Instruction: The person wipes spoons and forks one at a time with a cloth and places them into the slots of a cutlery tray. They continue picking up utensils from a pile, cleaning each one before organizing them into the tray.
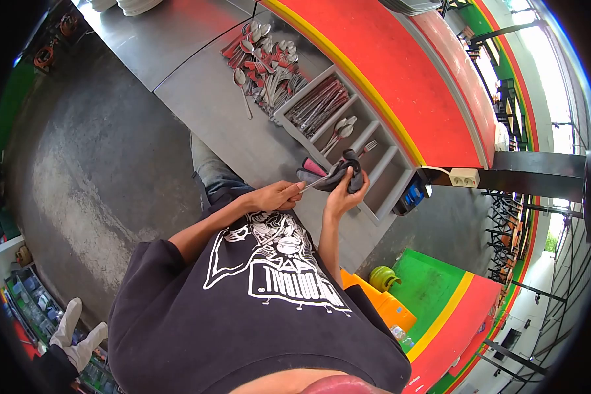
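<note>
Low over the steel counter, my left hand (278,196) is closed around the handle end of a thin metal utensil (310,185). My right hand (350,189) grips a dark grey cloth (335,176) bunched about the utensil's other end, so its head is hidden. Something pink (314,167) shows beside the cloth. Just beyond is a grey cutlery tray (385,159). One compartment holds many thin dark utensils (318,107), another a few spoons (340,133). A fork (370,146) appears in a further compartment, its handle hidden behind the cloth.
Loose spoons and forks (269,65) are heaped on the steel counter (200,98) left of the tray. A red ledge with a yellow edge (374,65) runs behind. White plates (138,5) stand at the far left. A power socket (464,177) and a green gas cylinder (383,278) are rightward.
</note>
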Action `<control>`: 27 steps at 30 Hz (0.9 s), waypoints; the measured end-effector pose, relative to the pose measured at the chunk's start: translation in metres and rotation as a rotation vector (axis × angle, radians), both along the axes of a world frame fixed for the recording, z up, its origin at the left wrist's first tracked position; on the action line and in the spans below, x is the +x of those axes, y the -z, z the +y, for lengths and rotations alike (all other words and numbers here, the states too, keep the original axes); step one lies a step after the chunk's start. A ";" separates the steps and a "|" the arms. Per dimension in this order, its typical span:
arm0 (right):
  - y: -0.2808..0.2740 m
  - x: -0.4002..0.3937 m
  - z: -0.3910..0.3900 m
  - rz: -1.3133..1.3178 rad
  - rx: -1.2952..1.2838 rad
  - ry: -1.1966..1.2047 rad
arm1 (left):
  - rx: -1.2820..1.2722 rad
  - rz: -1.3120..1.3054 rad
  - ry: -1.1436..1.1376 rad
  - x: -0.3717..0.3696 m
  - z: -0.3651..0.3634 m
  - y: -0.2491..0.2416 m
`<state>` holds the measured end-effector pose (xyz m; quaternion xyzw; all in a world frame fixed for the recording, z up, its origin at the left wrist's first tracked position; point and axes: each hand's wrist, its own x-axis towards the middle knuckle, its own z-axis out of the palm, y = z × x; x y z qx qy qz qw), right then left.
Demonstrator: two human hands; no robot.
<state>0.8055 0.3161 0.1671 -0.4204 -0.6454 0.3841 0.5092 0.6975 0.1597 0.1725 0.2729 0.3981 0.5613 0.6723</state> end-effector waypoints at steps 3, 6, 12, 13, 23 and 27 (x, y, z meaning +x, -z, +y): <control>-0.004 0.002 0.008 -0.033 0.070 0.080 | 0.011 0.038 0.028 0.002 0.000 0.002; 0.004 0.008 0.021 0.003 0.003 0.145 | -0.002 0.132 0.049 0.003 -0.001 0.003; -0.004 0.010 0.019 0.124 -0.121 0.139 | 0.004 0.066 -0.050 0.002 0.003 0.007; -0.004 0.010 0.018 0.123 -0.129 0.134 | 0.000 0.060 -0.075 0.003 0.003 0.009; 0.000 0.004 0.003 0.153 -0.199 0.075 | -0.024 0.042 -0.163 0.003 0.004 0.016; -0.003 0.002 -0.002 0.188 -0.205 0.055 | -0.054 0.072 -0.213 0.003 0.006 0.015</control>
